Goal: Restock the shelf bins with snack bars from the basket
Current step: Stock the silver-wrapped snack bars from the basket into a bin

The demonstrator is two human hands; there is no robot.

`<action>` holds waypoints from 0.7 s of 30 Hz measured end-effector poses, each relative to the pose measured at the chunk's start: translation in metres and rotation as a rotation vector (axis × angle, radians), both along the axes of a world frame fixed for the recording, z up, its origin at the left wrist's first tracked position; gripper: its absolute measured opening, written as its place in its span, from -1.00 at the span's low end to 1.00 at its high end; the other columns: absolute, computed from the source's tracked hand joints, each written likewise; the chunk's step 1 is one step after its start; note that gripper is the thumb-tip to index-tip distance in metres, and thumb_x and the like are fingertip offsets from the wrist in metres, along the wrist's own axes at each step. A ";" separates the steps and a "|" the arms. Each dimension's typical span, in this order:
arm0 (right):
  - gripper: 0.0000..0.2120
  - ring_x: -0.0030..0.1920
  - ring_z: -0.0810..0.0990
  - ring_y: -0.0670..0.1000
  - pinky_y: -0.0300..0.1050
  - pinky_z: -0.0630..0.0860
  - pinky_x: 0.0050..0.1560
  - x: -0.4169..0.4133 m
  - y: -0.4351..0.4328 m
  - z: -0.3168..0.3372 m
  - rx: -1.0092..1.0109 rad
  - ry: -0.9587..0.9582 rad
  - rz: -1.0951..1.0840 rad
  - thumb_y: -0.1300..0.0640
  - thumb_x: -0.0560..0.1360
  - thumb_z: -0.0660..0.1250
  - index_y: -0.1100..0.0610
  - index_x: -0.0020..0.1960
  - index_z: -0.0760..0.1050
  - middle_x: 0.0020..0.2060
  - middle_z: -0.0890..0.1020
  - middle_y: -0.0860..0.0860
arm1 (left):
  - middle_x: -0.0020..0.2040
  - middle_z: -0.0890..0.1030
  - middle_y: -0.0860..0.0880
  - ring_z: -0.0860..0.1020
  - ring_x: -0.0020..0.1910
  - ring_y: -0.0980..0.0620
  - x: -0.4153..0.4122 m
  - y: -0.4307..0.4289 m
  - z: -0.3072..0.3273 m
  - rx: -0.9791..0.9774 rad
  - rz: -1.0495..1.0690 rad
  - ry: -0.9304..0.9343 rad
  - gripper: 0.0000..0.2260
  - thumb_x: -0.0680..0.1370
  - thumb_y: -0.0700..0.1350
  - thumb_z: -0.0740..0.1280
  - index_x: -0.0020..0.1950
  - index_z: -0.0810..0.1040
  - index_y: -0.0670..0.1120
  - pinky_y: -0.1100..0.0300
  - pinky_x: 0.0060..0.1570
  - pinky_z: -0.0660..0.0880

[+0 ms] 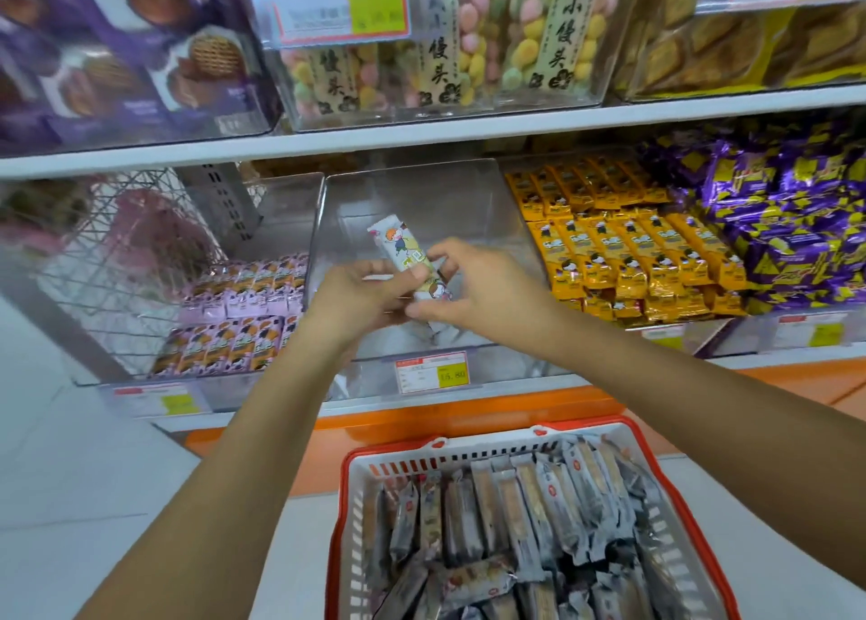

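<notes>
A white snack bar (399, 246) with cartoon figures on its wrapper points up and left above a clear shelf bin (496, 207) in the middle of the lower shelf. My left hand (363, 298) grips its lower part from the left, thumb across the wrapper. From the right, my right hand (473, 287) pinches the same bar with curled fingers. The bin holds almost nothing; a bit of wrapper shows under my hands. Below, a red and white basket (356, 469) is full of several grey-wrapped snack bars (515, 516).
To the left, a clear bin (290, 207) holds pink bars (243, 291); to the right lie yellow bars (623, 244) and purple packs (787, 216). A price tag (431, 372) hangs on the middle bin's front. The upper shelf (468, 127) carries boxed sweets and biscuits.
</notes>
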State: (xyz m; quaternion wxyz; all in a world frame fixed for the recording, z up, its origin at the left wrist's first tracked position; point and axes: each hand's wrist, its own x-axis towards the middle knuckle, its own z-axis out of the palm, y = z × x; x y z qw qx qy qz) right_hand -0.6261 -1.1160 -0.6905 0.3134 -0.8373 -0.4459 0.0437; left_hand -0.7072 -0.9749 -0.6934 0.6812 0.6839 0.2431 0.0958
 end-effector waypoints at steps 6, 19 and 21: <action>-0.78 -0.27 0.49 0.07 -0.15 0.31 -0.40 0.032 0.041 0.001 -0.290 0.093 -0.217 0.05 0.42 0.41 0.18 -0.23 0.47 -0.29 0.55 0.07 | -0.27 0.64 -0.02 0.61 -0.39 0.11 -0.010 0.025 0.002 0.456 0.127 0.012 -0.85 0.56 -0.06 0.32 -0.13 0.60 -0.09 0.19 -0.25 0.58; -0.61 -0.47 0.48 0.07 -0.23 0.41 -0.45 0.057 0.091 -0.066 -0.603 0.226 -0.263 -0.11 0.58 0.19 0.18 -0.25 0.36 -0.38 0.50 0.12 | -0.43 0.38 0.00 0.35 -0.44 0.08 -0.041 0.063 -0.038 0.584 0.246 0.078 -0.74 0.53 -0.11 0.36 -0.26 0.33 -0.10 0.32 -0.46 0.24; -0.52 -0.50 0.43 0.04 -0.22 0.39 -0.43 0.053 0.092 -0.064 -0.634 0.251 -0.229 -0.29 0.50 0.23 0.16 -0.11 0.38 -0.37 0.50 0.10 | -0.43 0.38 0.00 0.34 -0.45 0.07 -0.041 0.064 -0.038 0.560 0.229 0.077 -0.74 0.53 -0.12 0.34 -0.29 0.31 -0.07 0.26 -0.46 0.23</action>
